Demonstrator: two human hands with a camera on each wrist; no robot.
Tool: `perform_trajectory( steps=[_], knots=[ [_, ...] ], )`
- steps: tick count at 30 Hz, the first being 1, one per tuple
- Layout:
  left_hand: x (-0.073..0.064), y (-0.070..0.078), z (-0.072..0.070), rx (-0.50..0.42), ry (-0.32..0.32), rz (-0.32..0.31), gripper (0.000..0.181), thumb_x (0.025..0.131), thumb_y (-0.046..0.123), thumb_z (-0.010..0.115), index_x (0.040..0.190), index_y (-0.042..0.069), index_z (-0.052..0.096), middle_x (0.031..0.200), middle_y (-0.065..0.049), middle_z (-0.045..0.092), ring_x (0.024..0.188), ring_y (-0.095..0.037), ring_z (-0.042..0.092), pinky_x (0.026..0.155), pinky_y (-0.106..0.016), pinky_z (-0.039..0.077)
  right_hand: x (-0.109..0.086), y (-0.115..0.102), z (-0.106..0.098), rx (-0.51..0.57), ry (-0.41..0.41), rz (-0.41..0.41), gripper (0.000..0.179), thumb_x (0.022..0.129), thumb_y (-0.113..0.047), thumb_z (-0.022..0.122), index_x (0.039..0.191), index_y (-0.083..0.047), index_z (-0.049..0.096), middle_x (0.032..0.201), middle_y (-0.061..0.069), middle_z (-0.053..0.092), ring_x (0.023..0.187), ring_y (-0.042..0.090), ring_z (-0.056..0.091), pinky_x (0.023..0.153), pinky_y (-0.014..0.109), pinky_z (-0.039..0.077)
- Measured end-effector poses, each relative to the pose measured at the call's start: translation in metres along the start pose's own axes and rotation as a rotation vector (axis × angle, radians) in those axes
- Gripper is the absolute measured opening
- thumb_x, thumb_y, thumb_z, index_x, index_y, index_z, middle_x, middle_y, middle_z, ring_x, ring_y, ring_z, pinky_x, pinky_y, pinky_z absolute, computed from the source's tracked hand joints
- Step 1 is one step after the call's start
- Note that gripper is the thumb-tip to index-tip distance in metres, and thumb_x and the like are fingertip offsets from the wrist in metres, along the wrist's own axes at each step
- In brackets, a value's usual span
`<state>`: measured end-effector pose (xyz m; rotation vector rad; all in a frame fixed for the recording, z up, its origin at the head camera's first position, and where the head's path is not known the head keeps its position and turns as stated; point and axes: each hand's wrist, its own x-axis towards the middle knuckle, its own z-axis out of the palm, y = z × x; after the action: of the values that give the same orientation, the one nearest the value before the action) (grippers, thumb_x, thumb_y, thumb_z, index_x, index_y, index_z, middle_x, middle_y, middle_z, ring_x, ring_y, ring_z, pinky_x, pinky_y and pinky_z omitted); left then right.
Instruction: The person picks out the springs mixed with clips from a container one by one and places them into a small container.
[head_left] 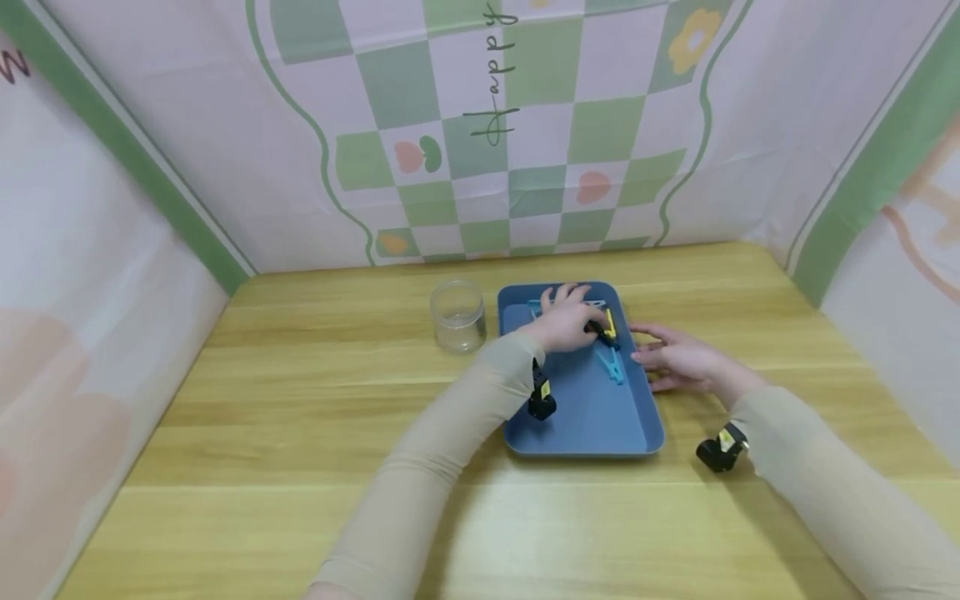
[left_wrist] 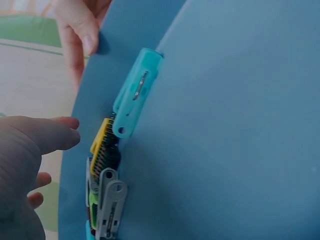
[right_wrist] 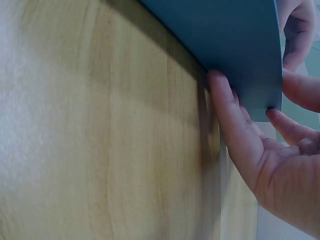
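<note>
My left hand (head_left: pixel 567 323) hovers over the far part of a blue tray (head_left: pixel 592 417), fingers spread and loosely bent, with nothing between them. Close to it, along the tray's right wall, lie several clothespins: a turquoise clothespin (left_wrist: pixel 137 92), a grey clothespin (left_wrist: pixel 112 205) and smaller yellow and green pieces. A black piece with coil-like teeth (left_wrist: pixel 111 155) lies among them, partly covered. My right hand (head_left: pixel 678 360) holds the tray's right side, thumb at the rim and straight fingers against the outer wall (right_wrist: pixel 240 50).
A clear round jar (head_left: pixel 458 321) stands just left of the tray on the wooden table (head_left: pixel 300 433). Printed cloth (head_left: pixel 540 167) hangs behind the table and along both sides. Each wrist carries a small black camera.
</note>
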<state>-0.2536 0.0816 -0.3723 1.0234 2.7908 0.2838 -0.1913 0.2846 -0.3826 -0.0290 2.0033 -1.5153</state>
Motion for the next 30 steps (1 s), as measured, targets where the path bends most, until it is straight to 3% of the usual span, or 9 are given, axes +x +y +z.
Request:
perform_trajectory(
  steps=[19, 30],
  knots=[
    [0.012, 0.003, 0.013, 0.034, -0.058, 0.001, 0.028, 0.098, 0.028, 0.050, 0.120, 0.041, 0.061, 0.158, -0.003, 0.016, 0.146, -0.025, 0.006, 0.114, -0.052, 0.009, -0.002, 0.000, 0.001, 0.001, -0.001, -0.008, 0.075, 0.099, -0.015, 0.046, 0.151, -0.005, -0.007, 0.148, 0.038, 0.015, 0.124, 0.039, 0.048, 0.093, 0.048, 0.048],
    [0.018, 0.003, 0.019, 0.056, -0.071, 0.032, 0.029, 0.098, 0.029, 0.049, 0.121, 0.041, 0.061, 0.158, -0.002, 0.019, 0.146, -0.024, 0.007, 0.114, -0.051, 0.010, -0.002, -0.001, 0.001, 0.017, -0.008, 0.000, 0.074, 0.099, -0.014, 0.045, 0.151, -0.008, -0.007, 0.149, 0.037, 0.015, 0.114, 0.026, 0.056, 0.092, 0.047, 0.049]
  ],
)
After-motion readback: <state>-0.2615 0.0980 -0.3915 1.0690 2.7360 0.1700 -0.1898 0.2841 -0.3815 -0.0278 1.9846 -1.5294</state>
